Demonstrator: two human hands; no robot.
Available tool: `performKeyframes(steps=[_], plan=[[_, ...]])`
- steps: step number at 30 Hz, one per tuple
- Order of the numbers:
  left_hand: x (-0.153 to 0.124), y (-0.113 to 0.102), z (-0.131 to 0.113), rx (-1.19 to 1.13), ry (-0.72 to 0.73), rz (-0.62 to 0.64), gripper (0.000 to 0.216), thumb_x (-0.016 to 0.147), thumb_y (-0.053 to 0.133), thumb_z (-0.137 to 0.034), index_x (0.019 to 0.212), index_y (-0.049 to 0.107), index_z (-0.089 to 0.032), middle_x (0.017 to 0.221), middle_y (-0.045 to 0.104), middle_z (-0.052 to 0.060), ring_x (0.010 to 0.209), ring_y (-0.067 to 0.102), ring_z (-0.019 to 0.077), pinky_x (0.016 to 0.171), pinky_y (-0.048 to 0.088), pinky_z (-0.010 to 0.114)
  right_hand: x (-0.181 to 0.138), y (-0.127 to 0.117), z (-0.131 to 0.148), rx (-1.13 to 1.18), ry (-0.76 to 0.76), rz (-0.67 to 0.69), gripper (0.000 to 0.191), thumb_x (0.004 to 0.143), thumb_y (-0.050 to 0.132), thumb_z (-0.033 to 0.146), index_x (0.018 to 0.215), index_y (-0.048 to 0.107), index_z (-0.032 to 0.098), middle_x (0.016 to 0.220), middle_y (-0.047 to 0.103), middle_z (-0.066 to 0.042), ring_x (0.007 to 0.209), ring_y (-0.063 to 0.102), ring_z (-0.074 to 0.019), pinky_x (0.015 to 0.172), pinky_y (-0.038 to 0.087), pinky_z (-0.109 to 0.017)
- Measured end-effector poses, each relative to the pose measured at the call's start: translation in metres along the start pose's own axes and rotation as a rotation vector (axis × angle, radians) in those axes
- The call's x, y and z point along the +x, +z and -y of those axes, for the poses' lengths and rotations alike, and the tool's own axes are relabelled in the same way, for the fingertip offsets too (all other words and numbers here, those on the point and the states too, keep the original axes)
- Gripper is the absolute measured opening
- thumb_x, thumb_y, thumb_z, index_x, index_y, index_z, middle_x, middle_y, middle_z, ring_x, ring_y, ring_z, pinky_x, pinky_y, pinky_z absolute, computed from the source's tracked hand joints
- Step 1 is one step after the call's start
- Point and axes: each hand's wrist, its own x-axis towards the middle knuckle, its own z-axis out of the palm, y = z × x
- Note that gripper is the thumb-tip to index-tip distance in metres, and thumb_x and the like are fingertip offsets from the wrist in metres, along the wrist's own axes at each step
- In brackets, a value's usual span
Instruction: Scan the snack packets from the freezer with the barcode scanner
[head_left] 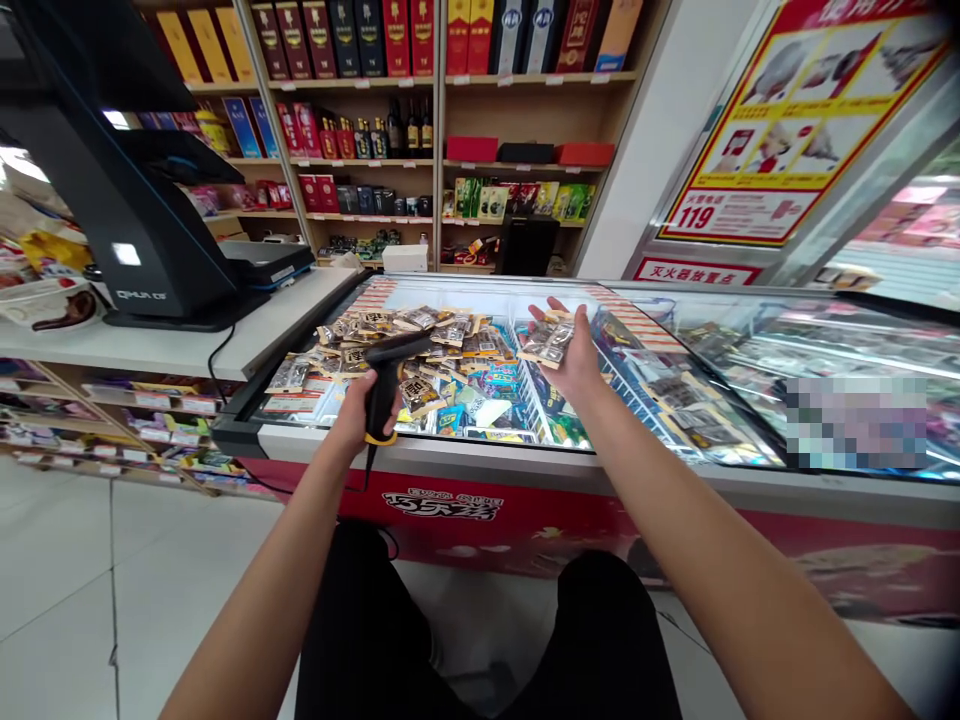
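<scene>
My left hand [351, 416] is wrapped round the grip of a black barcode scanner [384, 392] with yellow trim, its head over the chest freezer [465, 447]. A cable hangs from the bottom of its handle. On my right hand [581, 362], palm up with the fingers partly raised, rests a small brown and clear snack packet [550, 343]. A heap of similar snack packets [360, 328] lies on the freezer's glass top, left of that hand and behind the scanner. One loose packet [420, 395] lies just right of the scanner's grip.
A counter [292, 305] with a black checkout terminal [142, 220] adjoins the freezer's left end. More packets [697, 410] show at the right. Behind stand shelves [360, 83] of boxes and bottles. White wire baskets [534, 395] divide the freezer's inside.
</scene>
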Motion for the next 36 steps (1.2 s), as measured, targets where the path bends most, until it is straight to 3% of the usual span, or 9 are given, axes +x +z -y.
performKeyframes(steps=[6, 16, 31, 36], plan=[[-0.001, 0.021, 0.010, 0.117, -0.034, 0.124, 0.059, 0.092, 0.060, -0.074, 0.096, 0.064, -0.015, 0.058, 0.063, 0.001, 0.034, 0.046, 0.0114, 0.037, 0.034, 0.025, 0.010, 0.026, -0.017, 0.026, 0.031, -0.038, 0.087, 0.100, 0.024, 0.090, 0.155, 0.048, 0.027, 0.156, 0.065, -0.016, 0.130, 0.073, -0.0282, 0.100, 0.066, -0.048], [-0.007, 0.010, 0.007, 0.075, -0.098, 0.247, 0.064, 0.089, 0.062, -0.076, 0.104, 0.065, -0.014, 0.057, 0.061, -0.001, 0.031, 0.045, 0.0112, 0.035, 0.032, 0.024, -0.010, 0.027, -0.015, 0.095, 0.051, -0.034, 0.075, 0.097, 0.051, 0.086, 0.144, 0.063, 0.030, 0.147, 0.072, -0.009, 0.126, 0.076, -0.0302, 0.103, 0.066, -0.051], [-0.005, 0.002, 0.012, 0.054, -0.163, 0.291, 0.062, 0.094, 0.057, -0.072, 0.110, 0.067, -0.013, 0.058, 0.060, -0.001, 0.032, 0.044, 0.0102, 0.035, 0.030, 0.023, -0.006, 0.027, -0.021, 0.070, 0.052, -0.057, 0.080, 0.088, 0.050, 0.097, 0.128, 0.066, 0.029, 0.146, 0.073, -0.011, 0.125, 0.076, -0.0335, 0.094, 0.070, -0.053], [-0.005, 0.002, 0.011, 0.057, -0.171, 0.306, 0.062, 0.095, 0.057, -0.073, 0.106, 0.066, -0.013, 0.058, 0.060, -0.001, 0.032, 0.045, 0.0101, 0.036, 0.031, 0.023, -0.004, 0.027, -0.024, 0.211, 0.049, -0.077, 0.073, 0.081, 0.067, 0.094, 0.111, 0.073, 0.027, 0.130, 0.080, -0.011, 0.112, 0.081, -0.0327, 0.090, 0.072, -0.050]])
